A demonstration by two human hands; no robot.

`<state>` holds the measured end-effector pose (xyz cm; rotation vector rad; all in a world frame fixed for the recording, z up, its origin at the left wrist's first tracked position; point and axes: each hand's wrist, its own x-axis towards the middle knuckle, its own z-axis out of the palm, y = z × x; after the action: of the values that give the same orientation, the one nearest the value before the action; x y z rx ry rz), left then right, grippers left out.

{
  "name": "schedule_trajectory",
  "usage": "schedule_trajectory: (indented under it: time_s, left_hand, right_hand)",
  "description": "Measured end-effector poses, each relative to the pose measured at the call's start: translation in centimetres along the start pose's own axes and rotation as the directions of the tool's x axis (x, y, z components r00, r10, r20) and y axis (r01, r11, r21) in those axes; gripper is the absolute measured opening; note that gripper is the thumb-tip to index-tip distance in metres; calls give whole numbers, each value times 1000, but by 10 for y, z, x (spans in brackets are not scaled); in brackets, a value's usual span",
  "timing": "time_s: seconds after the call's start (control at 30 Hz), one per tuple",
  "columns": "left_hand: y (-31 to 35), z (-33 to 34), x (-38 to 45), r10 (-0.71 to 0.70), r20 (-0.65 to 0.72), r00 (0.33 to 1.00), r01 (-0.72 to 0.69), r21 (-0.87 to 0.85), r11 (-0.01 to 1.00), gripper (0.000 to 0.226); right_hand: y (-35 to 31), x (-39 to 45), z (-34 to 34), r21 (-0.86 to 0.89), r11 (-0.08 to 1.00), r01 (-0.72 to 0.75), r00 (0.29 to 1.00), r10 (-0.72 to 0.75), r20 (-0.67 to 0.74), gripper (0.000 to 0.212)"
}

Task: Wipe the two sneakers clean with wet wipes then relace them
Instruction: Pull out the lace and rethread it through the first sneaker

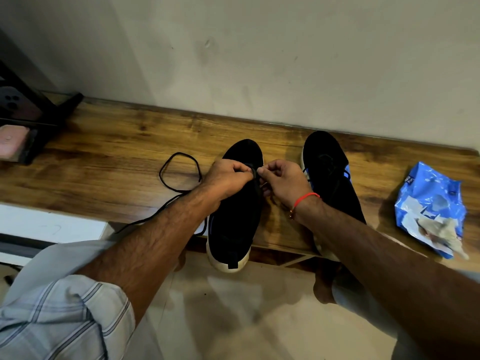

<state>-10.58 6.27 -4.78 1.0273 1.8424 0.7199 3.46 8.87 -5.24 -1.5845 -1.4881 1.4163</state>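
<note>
Two black sneakers with white soles sit toes-far on the wooden bench, heels hanging over its near edge: left sneaker [235, 216] mid-bench, right sneaker [330, 172] just right of it, blue side accents, lace threaded. A loose black lace [179, 167] runs from the left sneaker's front eyelets, loops on the bench to its left and trails off the near edge. Blue wet wipes pack [430, 209] lies crumpled at far right, wipes sticking out.

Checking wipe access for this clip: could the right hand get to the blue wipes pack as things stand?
Probably yes, once it lets go: the right hand pinches the lace over the left sneaker; only the right sneaker lies between it and the wipes pack.
</note>
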Motion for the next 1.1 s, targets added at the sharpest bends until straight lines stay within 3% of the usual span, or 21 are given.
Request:
schedule_trajectory:
  time_s: [0.07,0.17,0.27,0.33,0.43,0.5,0.57,0.63,0.73,0.9,0.97,1.1]
  left_hand:
    - [3,-5,0,2,10,1000,-3,117,993,8]
    - [4,-17,0,47,-93,995,-15,313,950,24]
    - [7,-30,-7,84,-135,987,6,560,828,39]
    - [9,-36,-9,45,-117,992,32,587,809,42]
    - [11,-40,-9,2,5,1000,-4,591,806,44]
    - [14,-40,-10,6,62,998,-41,595,803,47]
    - [16,-39,-11,11,73,997,-53,606,794,47]
    - [15,-40,-10,9,68,998,-49,617,785,46]
    - [8,-44,-4,9,58,998,-44,629,776,48]
    - [3,-44,-1,13,39,999,-34,616,787,49]
    - [5,-44,-2,23,34,999,-39,609,792,52]
    - [4,-43,-3,15,39,999,-36,600,799,54]
  right_hand:
    - [-3,5,-5,-65,998,-24,1000,24,-1,17]
    - [-17,15,-32,-155,988,-23,995,8,-99,15]
    - [-33,21,-75,-485,875,13,949,-164,-271,13]
    - [-35,23,-93,-615,788,-2,926,-231,-299,16]
    - [-25,23,-83,-761,643,86,918,-347,-189,21]
    - [-21,15,-61,-829,510,230,919,-395,12,37]
    - [-19,7,-38,-833,429,350,916,-342,208,42]
    - [-18,4,-23,-862,328,387,908,-298,294,31]
    - [-24,12,-33,-912,280,300,923,-328,202,18]
    - [-33,37,-90,-961,254,-111,924,-330,-194,21]
    - [-26,36,-85,-970,241,-27,928,-356,-114,28]
    - [-21,9,-31,-911,200,360,889,-371,270,52]
